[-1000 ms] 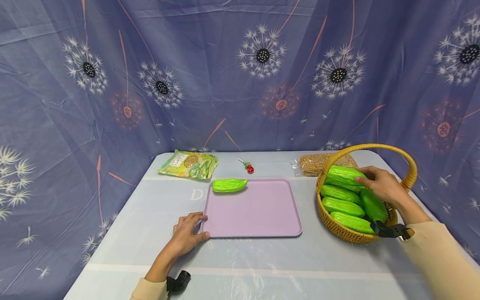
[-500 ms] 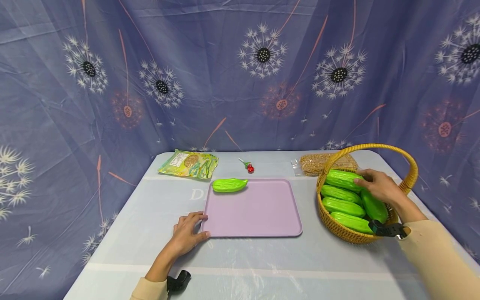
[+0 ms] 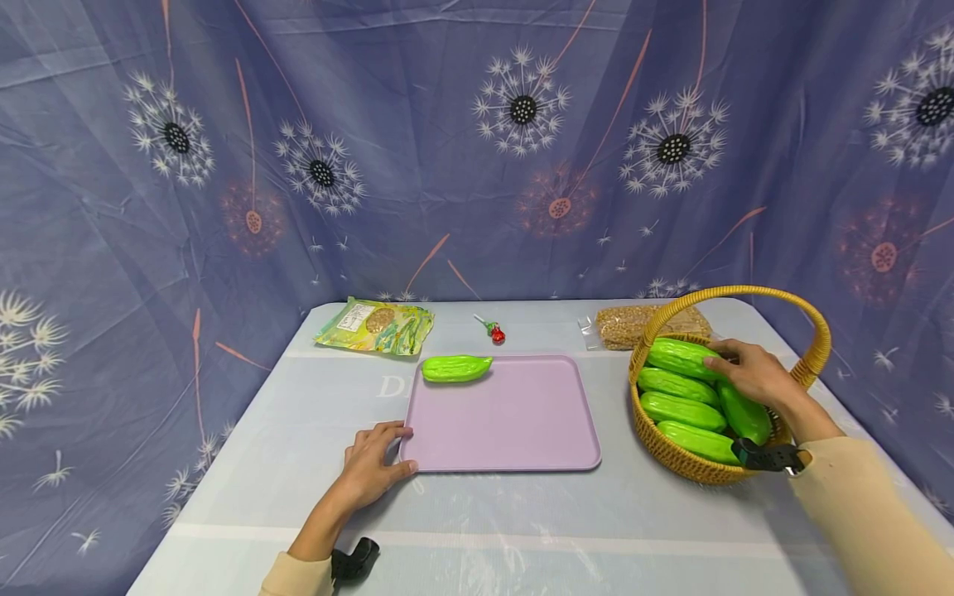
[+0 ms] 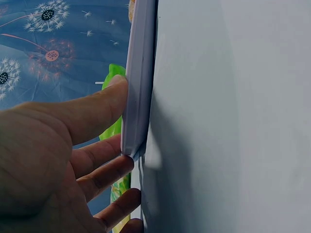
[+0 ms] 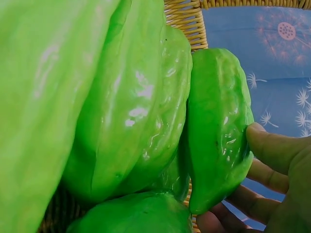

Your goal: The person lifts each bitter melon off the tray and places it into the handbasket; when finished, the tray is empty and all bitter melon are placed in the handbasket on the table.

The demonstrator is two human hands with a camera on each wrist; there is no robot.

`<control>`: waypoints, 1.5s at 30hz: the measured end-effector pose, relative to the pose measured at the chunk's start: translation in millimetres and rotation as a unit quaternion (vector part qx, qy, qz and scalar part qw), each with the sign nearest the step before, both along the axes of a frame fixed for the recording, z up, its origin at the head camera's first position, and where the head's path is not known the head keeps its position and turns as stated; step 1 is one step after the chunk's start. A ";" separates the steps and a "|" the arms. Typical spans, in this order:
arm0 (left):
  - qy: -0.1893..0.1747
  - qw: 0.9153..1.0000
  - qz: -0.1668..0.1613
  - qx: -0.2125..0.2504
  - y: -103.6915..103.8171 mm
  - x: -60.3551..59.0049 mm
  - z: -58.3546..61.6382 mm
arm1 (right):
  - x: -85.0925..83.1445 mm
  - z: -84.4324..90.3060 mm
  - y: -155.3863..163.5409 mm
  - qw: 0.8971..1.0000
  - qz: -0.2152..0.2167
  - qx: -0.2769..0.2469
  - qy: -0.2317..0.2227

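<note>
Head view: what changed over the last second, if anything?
The right hand dropped slightly, lowering the top gourd it grips back among the others in the basket. Unchanged: the left hand rests on the tray corner, and one gourd lies at the tray's far edge.

gourds: glossy green | tray: lilac | basket: golden wicker | backdrop: blue, dandelion print
</note>
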State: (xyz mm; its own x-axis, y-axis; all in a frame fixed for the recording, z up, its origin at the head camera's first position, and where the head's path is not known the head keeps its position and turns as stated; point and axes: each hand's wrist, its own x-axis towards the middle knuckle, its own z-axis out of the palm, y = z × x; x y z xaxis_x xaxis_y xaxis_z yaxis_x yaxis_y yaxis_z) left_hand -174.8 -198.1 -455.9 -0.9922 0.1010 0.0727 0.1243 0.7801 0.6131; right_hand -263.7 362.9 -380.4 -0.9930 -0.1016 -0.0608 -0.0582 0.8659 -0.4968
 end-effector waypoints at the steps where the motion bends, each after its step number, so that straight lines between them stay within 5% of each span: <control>1: 0.000 1.000 0.000 0.000 0.1 0.1 0.1 | 0.1 0.1 0.0 1.000 0.000 0.000 0.002; 28: -0.006 1.000 0.001 0.001 0.1 0.1 -0.3 | 1.4 -0.7 -1.2 1.000 0.011 -0.011 0.027; 45: -0.002 1.000 -0.001 -0.001 -0.4 -0.5 0.0 | 32.2 19.6 -15.7 0.991 0.020 0.008 0.129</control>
